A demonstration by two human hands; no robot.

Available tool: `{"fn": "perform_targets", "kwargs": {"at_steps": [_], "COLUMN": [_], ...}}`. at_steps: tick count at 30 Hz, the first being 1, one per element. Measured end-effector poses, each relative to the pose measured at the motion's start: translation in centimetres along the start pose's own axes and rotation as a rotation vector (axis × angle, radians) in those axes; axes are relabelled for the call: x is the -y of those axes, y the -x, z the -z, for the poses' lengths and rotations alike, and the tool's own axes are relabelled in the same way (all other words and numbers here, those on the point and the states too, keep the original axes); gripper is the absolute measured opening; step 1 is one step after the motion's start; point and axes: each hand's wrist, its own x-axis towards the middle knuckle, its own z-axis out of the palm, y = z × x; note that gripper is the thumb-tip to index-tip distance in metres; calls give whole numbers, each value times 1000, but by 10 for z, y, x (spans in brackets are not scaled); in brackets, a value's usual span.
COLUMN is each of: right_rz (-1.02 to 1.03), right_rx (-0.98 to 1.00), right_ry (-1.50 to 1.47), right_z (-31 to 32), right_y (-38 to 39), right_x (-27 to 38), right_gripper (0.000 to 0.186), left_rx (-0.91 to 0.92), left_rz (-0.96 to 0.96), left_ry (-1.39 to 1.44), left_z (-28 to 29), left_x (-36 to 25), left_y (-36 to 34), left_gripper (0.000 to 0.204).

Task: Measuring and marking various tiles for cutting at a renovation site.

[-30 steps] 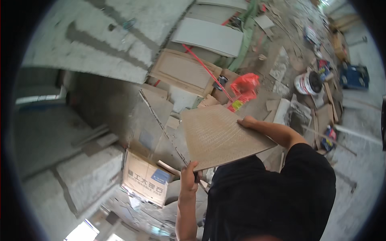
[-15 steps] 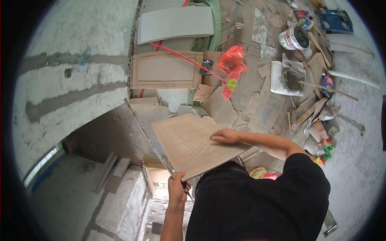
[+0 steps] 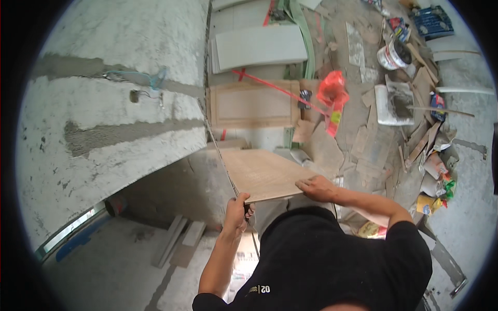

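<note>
A beige square tile [image 3: 262, 168] with a faint grid pattern lies in front of my body. My left hand [image 3: 238, 212] grips its near left corner, along with something small and black that is partly hidden. Beside the tile's left edge, a long narrow speckled strip [image 3: 220, 155] runs down toward that hand; whether the hand holds it is unclear. My right hand [image 3: 319, 187] grips the tile's near edge toward the right, fingers bent over it.
Concrete with grey mortar bands [image 3: 129, 111] rises at left. Beyond lie stacked white boards [image 3: 259, 46], a framed panel [image 3: 251, 103], a red bag [image 3: 332, 85] and red-handled tool. At right stand a bucket [image 3: 394, 54], white mortar container [image 3: 384, 103], scraps and sacks [image 3: 436, 168].
My right hand has moved from the tile's top face to its near edge. The tile now looks more foreshortened. The view has turned, shifting the surroundings.
</note>
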Motion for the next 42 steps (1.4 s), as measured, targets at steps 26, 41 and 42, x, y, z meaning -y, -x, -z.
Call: {"fn": "perform_targets", "kwargs": {"at_steps": [26,41,42], "right_rz": [-899,-855,-871], "right_rx": [-485,-774,-776], "right_ry": [-119,-107,-106], "right_z": [-19,-95,-95], "right_y": [-352,-500,-505], "right_x": [30,-71,-79], "right_gripper": [42,41,41], "left_rx": [-128,-230,-203], "left_rz": [-86,-88,-83], "left_ry": [-433,-280,-253], "left_z": [375,388,382], "left_x": [146,168,169], "left_y": [-156,-122,-123], "left_gripper": [48,38,38]}}
